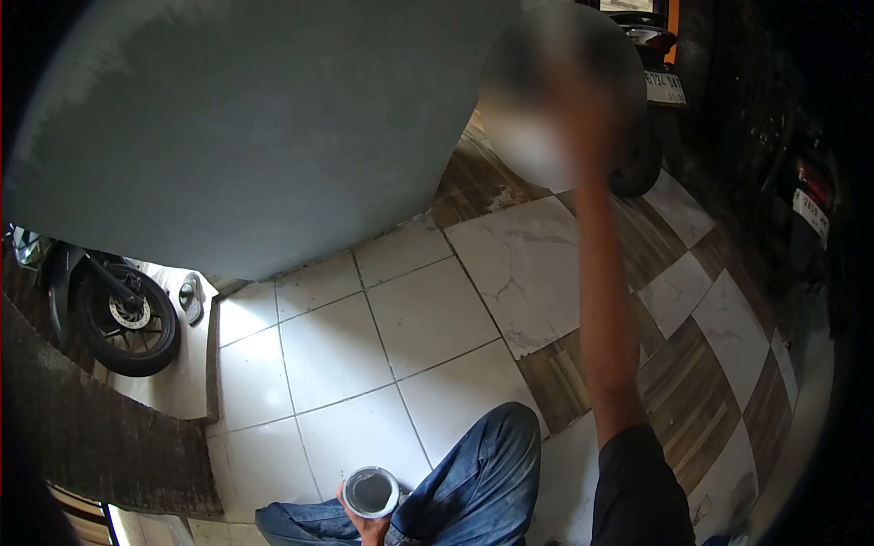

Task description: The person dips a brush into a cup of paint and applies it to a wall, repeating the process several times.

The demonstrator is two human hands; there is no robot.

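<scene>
Low in the frame, just left of centre, the left hand (369, 530) grips a cup (395, 500), its fingers curled round the left and lower side. Grey stuff (370, 492) shows inside; the mouth faces the camera, so the cup's long axis runs roughly along the line of sight (its lean I cannot tell). Up the frame and well apart from the cup, the right hand (575, 102) lies at the end of a raised, nearly straight arm (608, 309). A blur covers it, so whether it is open, closed or holding something cannot be told. From that hand, the cup lies down and to the left; the left hand alone touches it. A grey wall (273, 127) fills the upper left, beside the blur; contact there cannot be judged.

Counted: two hands, one cup, one wall, two legs in jeans (482, 478), and three bikes, each partly in view: far left (129, 311), upper right (651, 38) and far right (808, 187). Two plates (665, 88) (810, 218) show on the right-hand pair, and at least one sandal (190, 298) lies beside the left bike's wheel.
</scene>
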